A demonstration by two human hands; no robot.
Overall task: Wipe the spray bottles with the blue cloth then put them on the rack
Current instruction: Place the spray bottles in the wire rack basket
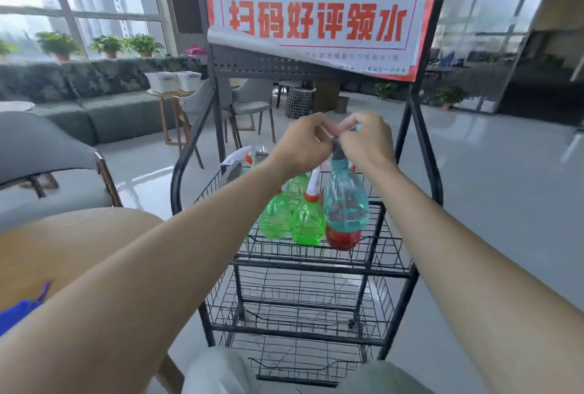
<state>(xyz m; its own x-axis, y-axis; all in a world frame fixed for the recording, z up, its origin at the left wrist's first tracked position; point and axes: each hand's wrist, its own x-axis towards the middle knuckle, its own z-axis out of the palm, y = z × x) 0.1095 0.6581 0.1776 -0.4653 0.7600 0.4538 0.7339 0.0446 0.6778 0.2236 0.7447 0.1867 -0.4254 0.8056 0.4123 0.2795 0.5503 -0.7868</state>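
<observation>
Over the rack's (407,270) top basket, left hand (303,144) and right hand (366,140) both pinch the teal bottle (346,200) by its sprayer head. Hanging so, it might swing and topple the green bottles (308,219) beside it. The cloth (19,311) lies well left of the rack.

Head of teal bottle (346,204): mostly covered by left hand (303,144) and right hand (366,140).
Top of red bottle (343,239): hidden behind teal bottle.
Extent of blue cloth (17,313): cut off by near left edge.
Small print on sign (316,23): too blurred to read.
</observation>
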